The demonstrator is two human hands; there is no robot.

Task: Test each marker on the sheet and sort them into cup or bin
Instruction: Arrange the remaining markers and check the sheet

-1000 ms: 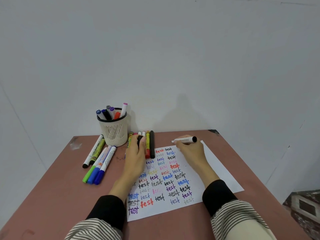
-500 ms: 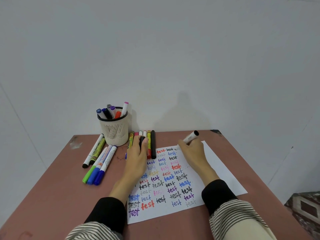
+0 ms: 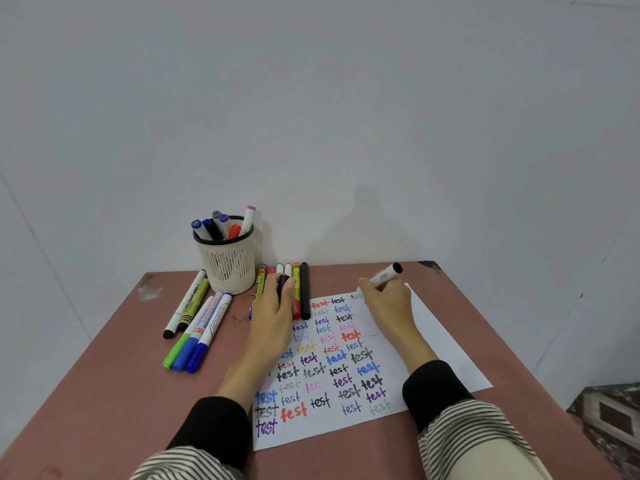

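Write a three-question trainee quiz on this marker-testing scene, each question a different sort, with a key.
1. True or false: the right hand holds a white marker with its tip at the top of the sheet.
2. Multiple choice: the mesh cup stands (A) on the sheet, (B) at the table's far left by the wall, (C) in the person's lap.
3. Fill in: the left hand holds a small ____ cap over the row of markers.

Key
1. True
2. B
3. black
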